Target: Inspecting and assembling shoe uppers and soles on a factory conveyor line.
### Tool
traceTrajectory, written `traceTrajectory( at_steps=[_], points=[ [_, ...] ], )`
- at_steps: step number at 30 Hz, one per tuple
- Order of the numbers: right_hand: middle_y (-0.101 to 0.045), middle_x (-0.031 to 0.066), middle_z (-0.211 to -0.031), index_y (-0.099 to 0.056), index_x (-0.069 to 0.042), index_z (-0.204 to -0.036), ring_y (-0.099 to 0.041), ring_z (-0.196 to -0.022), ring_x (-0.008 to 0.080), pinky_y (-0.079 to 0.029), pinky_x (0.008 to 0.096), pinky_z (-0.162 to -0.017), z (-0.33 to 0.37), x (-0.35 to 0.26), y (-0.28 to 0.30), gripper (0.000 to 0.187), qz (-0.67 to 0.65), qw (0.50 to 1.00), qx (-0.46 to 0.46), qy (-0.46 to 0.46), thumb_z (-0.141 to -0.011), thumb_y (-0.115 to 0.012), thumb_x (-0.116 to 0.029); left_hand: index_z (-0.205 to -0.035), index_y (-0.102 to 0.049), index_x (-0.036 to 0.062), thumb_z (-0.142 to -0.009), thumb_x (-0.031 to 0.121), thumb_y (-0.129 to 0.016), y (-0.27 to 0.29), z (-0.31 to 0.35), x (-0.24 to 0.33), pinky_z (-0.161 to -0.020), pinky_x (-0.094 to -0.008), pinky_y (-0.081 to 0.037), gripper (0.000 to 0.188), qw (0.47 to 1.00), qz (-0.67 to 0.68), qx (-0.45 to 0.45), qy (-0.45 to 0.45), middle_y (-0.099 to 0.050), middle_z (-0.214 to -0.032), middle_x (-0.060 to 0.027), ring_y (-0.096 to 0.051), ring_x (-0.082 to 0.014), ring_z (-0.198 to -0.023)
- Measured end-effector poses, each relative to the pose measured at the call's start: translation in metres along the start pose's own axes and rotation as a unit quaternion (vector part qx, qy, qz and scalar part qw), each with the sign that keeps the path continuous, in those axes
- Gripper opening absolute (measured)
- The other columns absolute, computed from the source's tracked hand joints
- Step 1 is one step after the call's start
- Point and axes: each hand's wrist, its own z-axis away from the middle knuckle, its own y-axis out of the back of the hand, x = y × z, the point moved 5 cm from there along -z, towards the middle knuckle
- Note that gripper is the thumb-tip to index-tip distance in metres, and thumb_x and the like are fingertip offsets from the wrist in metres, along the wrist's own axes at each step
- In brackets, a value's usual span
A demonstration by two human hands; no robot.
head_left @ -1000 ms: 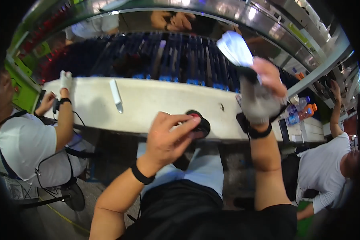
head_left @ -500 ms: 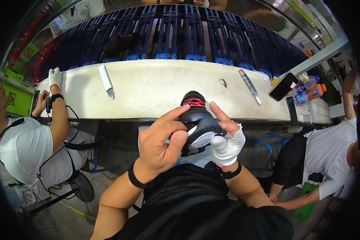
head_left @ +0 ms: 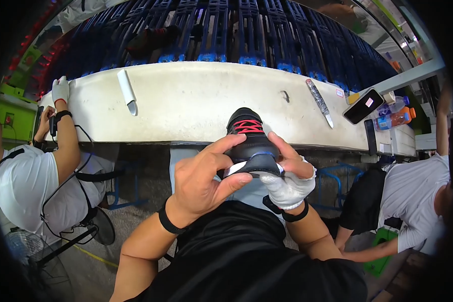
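Left hand [head_left: 191, 180] and right hand [head_left: 291, 183], fingers [head_left: 230, 144] curled, clasp black shoe [head_left: 251, 146]; it's partly hidden.

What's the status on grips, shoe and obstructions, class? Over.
Left grip: bare, holding shoe. Right grip: part-gloved, holding its other side. Shoe black, red laces, toe toward table. Knife on table, apart.

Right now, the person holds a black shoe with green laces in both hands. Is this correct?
Not quite: the laces are red, as the head view shows. The black shoe is indeed in the left hand and right hand.
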Motion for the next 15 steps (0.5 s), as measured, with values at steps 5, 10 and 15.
traceTrajectory(
  at_steps=[5, 10, 15],
  points=[
    [-0.064, 0.0379, -0.146, -0.053, -0.011, -0.121, -0.075, -0.124, 0.0431, -0.063, 0.0462, -0.099, 0.0, 0.005, 0.002, 0.045, -0.03, 0.999, -0.004, -0.021, -0.093, -0.089, -0.006, -0.094, -0.057, 0.003, -0.095, 0.033, -0.09, -0.001, -0.005, 0.001, -0.077, -0.0311, -0.063, 0.045, 1.0, 0.006, -0.005, -0.016, -0.079, -0.119, -0.0327, -0.083, -0.0295, -0.094],
    [-0.074, 0.0332, -0.134, -0.061, -0.004, -0.092, -0.082, -0.109, 0.0383, -0.065, 0.0393, -0.088, -0.018, 0.004, -0.01, 0.037, -0.023, 0.998, 0.052, -0.037, -0.086, -0.096, -0.012, -0.09, -0.057, 0.0032, -0.091, 0.028, -0.093, 0.006, -0.002, -0.009, -0.079, -0.0321, -0.065, 0.044, 0.998, 0.041, 0.017, 0.033, -0.081, -0.12, -0.0245, -0.084, -0.0307, -0.098],
    [-0.077, 0.028, -0.131, -0.059, -0.005, -0.085, -0.082, -0.1, 0.0386, -0.065, 0.0385, -0.078, -0.036, 0.012, -0.022, 0.039, 0.012, 0.999, 0.042, -0.013, -0.086, -0.096, -0.019, -0.09, -0.056, 0.0047, -0.094, 0.024, -0.09, 0.031, -0.023, -0.023, -0.083, -0.0325, -0.064, 0.039, 0.996, 0.027, -0.072, 0.04, -0.082, -0.12, -0.0242, -0.084, -0.0306, -0.1]
  ],
)
